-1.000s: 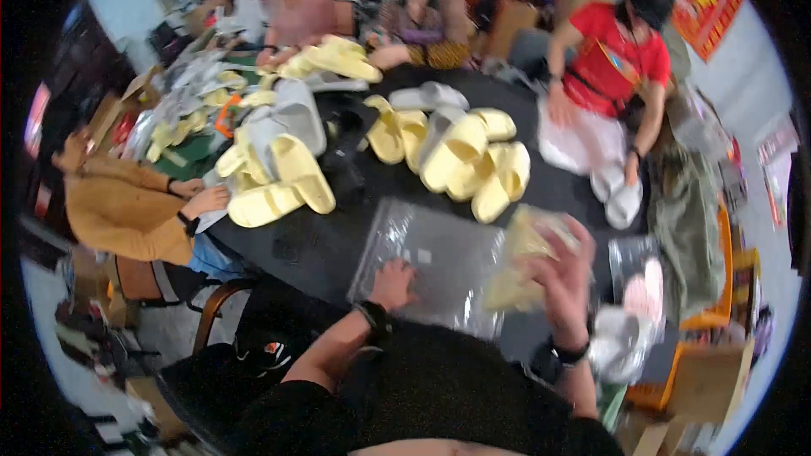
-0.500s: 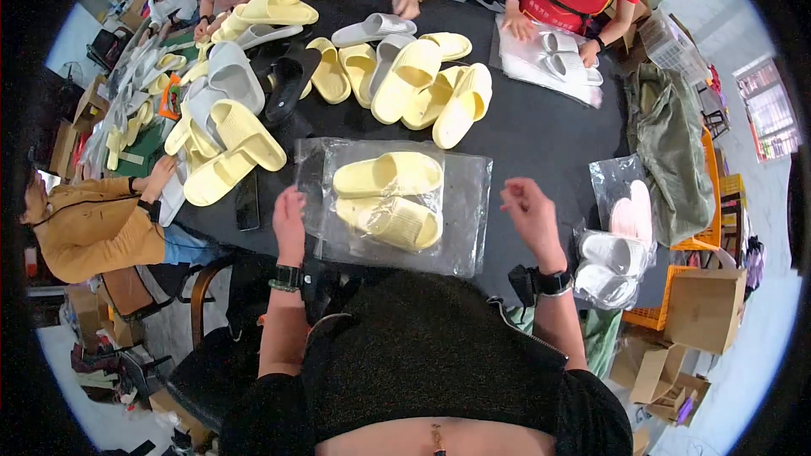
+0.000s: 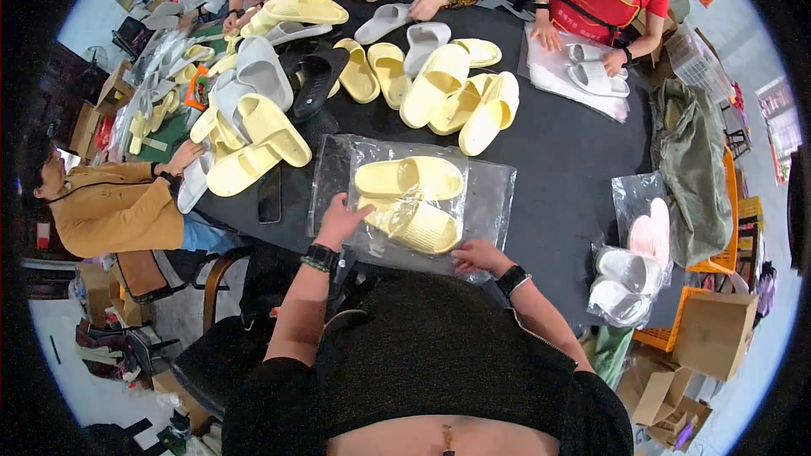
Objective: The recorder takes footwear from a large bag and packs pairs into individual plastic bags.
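A pair of yellow slippers, one above the other, lies on a clear plastic bag right in front of me, with clear film partly over them. At the lower left of the pair, my left hand rests on the bag, its fingers spread and one reaching the lower slipper. My right hand is at the bag's near edge, below the lower slipper's right end. Its fingers are apart and loosely bent, with nothing seen held in them.
Loose yellow slippers, grey slippers and a black slipper cover the far left of the dark table. Bagged white slippers and pink ones lie right. A co-worker's hands touch white slippers. A phone lies left.
Both hands have come in from either side of the bag and down onto it. The right hand moved left to the near edge. The whole view has shifted slightly.
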A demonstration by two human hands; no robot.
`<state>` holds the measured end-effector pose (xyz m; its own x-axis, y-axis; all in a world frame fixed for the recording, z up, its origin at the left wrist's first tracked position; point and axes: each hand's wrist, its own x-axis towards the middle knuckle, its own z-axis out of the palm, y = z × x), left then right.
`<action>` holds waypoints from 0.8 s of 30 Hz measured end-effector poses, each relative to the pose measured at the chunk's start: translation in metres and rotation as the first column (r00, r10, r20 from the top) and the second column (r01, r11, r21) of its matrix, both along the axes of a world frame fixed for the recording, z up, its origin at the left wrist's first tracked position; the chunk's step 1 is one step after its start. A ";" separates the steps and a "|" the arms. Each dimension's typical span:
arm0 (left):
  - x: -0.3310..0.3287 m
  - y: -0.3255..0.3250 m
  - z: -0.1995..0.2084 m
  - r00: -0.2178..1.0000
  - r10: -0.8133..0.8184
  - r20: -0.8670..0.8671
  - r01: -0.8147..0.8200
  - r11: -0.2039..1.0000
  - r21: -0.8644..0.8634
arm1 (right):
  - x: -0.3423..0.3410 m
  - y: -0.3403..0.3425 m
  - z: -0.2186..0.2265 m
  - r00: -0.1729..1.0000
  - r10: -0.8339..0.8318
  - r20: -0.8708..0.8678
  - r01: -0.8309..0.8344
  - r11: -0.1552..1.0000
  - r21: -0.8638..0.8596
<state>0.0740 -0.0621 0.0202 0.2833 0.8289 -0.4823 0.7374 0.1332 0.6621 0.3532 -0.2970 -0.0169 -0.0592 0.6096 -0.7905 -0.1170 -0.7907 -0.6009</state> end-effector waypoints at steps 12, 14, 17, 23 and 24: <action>-0.010 -0.011 -0.021 0.879 0.131 0.458 -0.174 0.983 0.052 | 0.010 -0.021 0.027 0.961 -0.254 0.109 0.207 0.922 0.327; -0.008 -0.022 0.000 0.864 0.195 0.465 -0.191 0.980 -0.055 | 0.017 -0.038 0.023 0.962 -0.206 0.178 0.126 0.916 0.381; -0.023 -0.025 -0.013 0.807 0.348 0.477 -0.184 0.916 -0.357 | 0.015 -0.053 0.018 0.979 -0.015 0.206 -0.022 0.984 0.176; 0.005 -0.010 -0.015 0.946 0.147 0.289 -0.158 0.987 0.014 | 0.012 -0.049 0.011 0.997 -0.068 0.047 0.063 0.993 0.103; 0.012 -0.006 -0.012 0.946 0.140 0.293 -0.150 0.989 0.012 | 0.013 -0.048 0.008 0.998 -0.050 0.048 0.045 0.994 0.104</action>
<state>0.0858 -0.0677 0.0084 0.2823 0.8861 -0.3677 0.4864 0.1981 0.8510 0.3659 -0.3455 -0.0091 0.0097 0.6886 -0.7251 -0.1204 -0.7190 -0.6845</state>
